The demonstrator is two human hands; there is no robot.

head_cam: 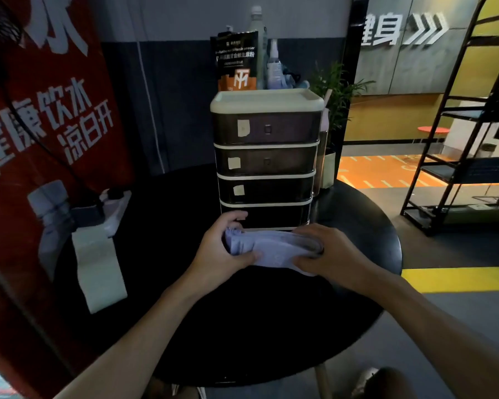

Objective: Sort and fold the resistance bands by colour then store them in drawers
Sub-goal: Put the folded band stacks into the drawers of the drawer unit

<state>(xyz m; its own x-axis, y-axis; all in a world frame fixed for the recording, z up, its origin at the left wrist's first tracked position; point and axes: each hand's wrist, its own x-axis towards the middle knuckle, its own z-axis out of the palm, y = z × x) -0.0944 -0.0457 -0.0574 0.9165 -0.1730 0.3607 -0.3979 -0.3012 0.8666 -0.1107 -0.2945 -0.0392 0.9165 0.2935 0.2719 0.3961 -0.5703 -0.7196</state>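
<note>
Band (272, 249), soft lilac, folded flat — ends pinched in left grip (218, 250) and right grip (330, 253).

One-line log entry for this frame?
phase: folding | left hand: grips purple band | right hand: grips purple band | drawers: look shut | green band: on table

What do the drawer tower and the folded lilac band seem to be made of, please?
The cream-framed four-drawer tower looks like plastic: moulded rims, glossy smoky translucent fronts. The folded lilac band looks like matte rubber or latex, bending limply in layers; fabric is possible.
</note>
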